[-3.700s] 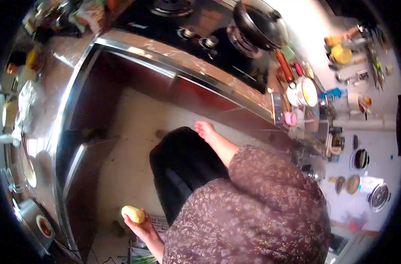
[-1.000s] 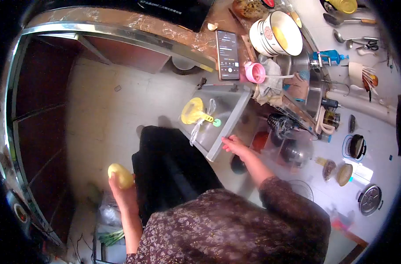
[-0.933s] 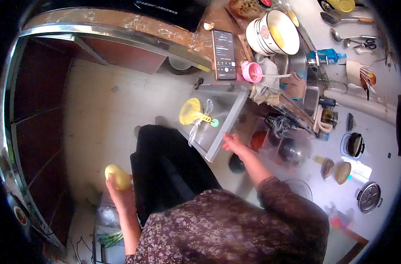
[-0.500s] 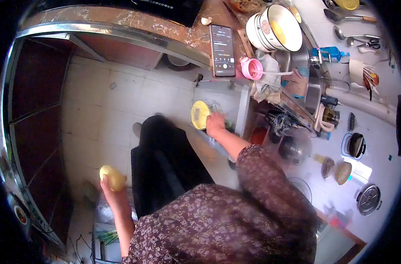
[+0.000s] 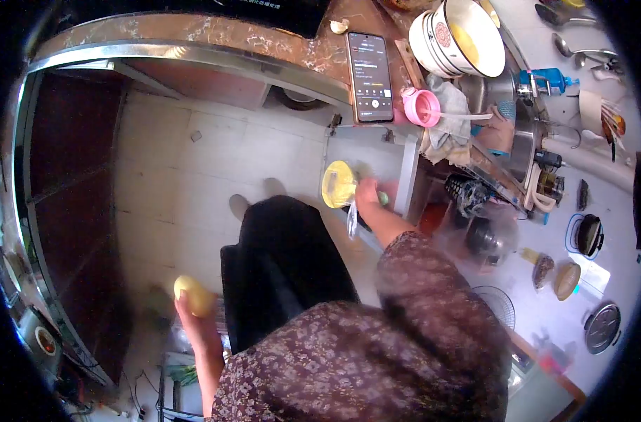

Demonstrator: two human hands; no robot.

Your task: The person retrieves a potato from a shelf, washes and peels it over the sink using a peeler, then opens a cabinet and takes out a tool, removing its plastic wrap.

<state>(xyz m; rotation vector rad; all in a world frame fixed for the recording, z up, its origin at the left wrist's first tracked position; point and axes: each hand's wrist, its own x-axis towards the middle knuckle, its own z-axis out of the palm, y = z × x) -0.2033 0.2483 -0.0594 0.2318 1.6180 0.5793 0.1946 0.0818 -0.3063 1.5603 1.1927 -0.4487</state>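
Note:
My left hand [image 5: 192,309] is wrapped round a smooth, pale yellow, rounded thing [image 5: 197,297] that looks like a potato, held low at the left beside the black trousers. My right hand [image 5: 367,197] reaches down into an open drawer [image 5: 409,165] under the counter. Its fingers are blurred and partly hidden, so I cannot tell what they touch. Just left of it is a round yellow lid or container [image 5: 339,184]. A strip of clear plastic [image 5: 353,219] hangs below that hand, and a small green thing [image 5: 383,199] shows at its right.
On the counter [image 5: 285,53] above the drawer lie a phone [image 5: 371,77], a garlic piece [image 5: 339,27], a pink cup [image 5: 421,107] and stacked white bowls [image 5: 450,42]. A grey cloth [image 5: 447,116] hangs by the sink. Green vegetables [image 5: 185,374] sit on a rack at lower left.
The whole view has shifted slightly right. The clear plastic now shows below my right hand, which stays in the drawer. My left hand still holds the yellow thing.

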